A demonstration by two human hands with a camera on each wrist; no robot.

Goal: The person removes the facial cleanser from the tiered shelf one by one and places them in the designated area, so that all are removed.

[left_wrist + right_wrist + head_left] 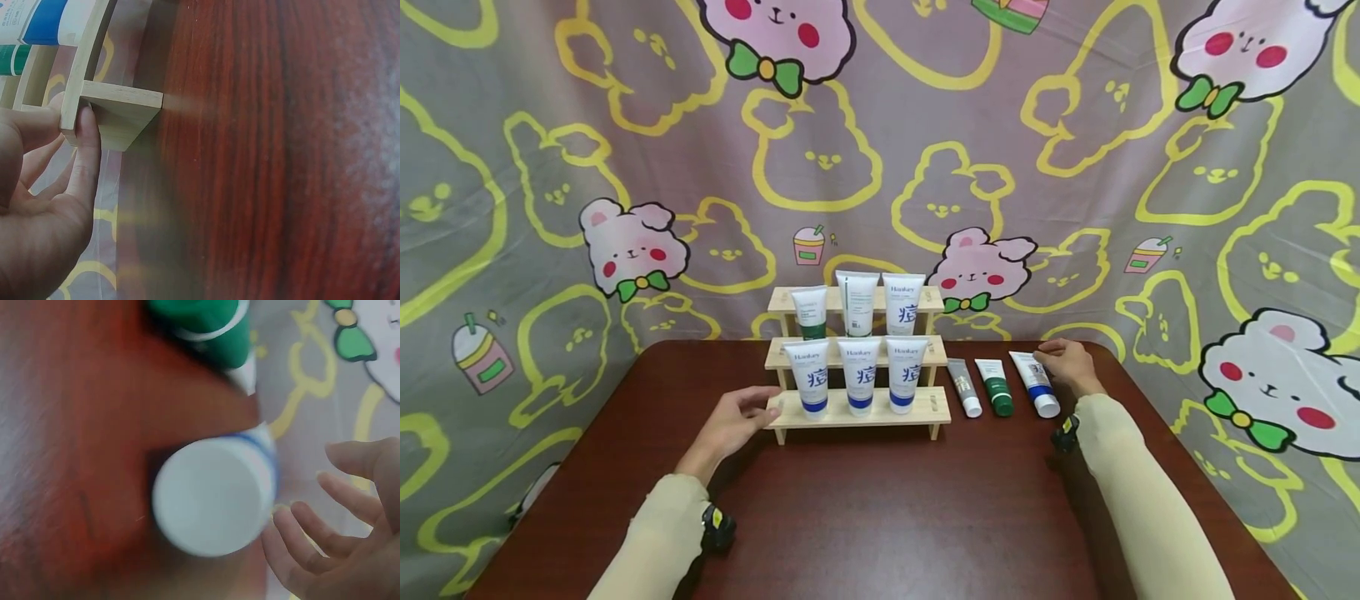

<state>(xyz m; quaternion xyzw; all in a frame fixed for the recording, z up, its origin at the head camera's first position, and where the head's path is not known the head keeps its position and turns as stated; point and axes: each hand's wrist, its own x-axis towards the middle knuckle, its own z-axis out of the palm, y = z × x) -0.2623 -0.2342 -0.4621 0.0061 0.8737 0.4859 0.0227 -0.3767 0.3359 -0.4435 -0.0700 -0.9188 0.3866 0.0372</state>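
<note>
At the left end of a stepped wooden display rack (842, 422), my left hand (737, 421) pinches the corner of the lowest shelf (75, 94) between thumb and fingers. Three white-and-blue squeeze tubes (860, 375) stand cap-down on that shelf. Behind them are three more tubes (859, 304), their caps hidden. My right hand (1067, 365) is at the upper end of a white-and-blue squeeze tube (1036, 383) lying on the table. In the right wrist view its fingers (306, 544) are spread and loosely bent beside the tube, whose round white cap (209, 497) faces the camera.
Between the rack and the right-hand tube lie a grey tube with a white cap (964, 387) and a white-and-green tube (995, 387). All rest on a dark reddish-brown wooden table (887, 517). A cartoon-patterned cloth (880, 225) hangs behind and along both sides.
</note>
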